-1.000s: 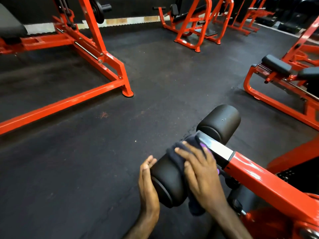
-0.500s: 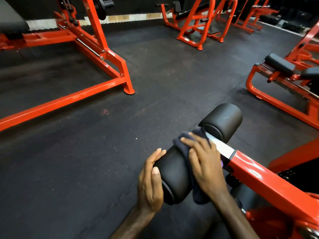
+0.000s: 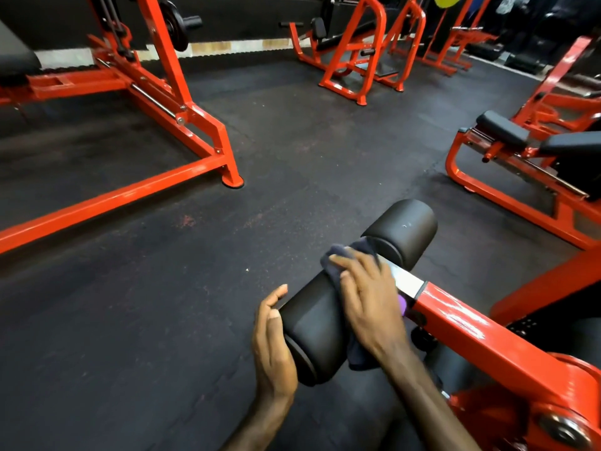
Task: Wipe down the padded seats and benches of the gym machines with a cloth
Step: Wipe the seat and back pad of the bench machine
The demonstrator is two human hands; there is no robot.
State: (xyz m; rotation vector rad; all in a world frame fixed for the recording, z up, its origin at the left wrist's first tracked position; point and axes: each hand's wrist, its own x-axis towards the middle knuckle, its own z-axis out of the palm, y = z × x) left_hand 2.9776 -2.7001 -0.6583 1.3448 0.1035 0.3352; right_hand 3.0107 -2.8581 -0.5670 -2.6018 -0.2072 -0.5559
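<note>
With the left hand (image 3: 271, 346) cupping the near roller pad's (image 3: 313, 323) end and the right hand (image 3: 370, 297) pressing the limp, light cloth (image 3: 338, 253) flat, fingers spread, atop it, the firm pad probably rotates unless braced endwise.

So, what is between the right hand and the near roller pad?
The dark cloth, pressed by the right hand onto the near roller pad, in the head view.
</note>
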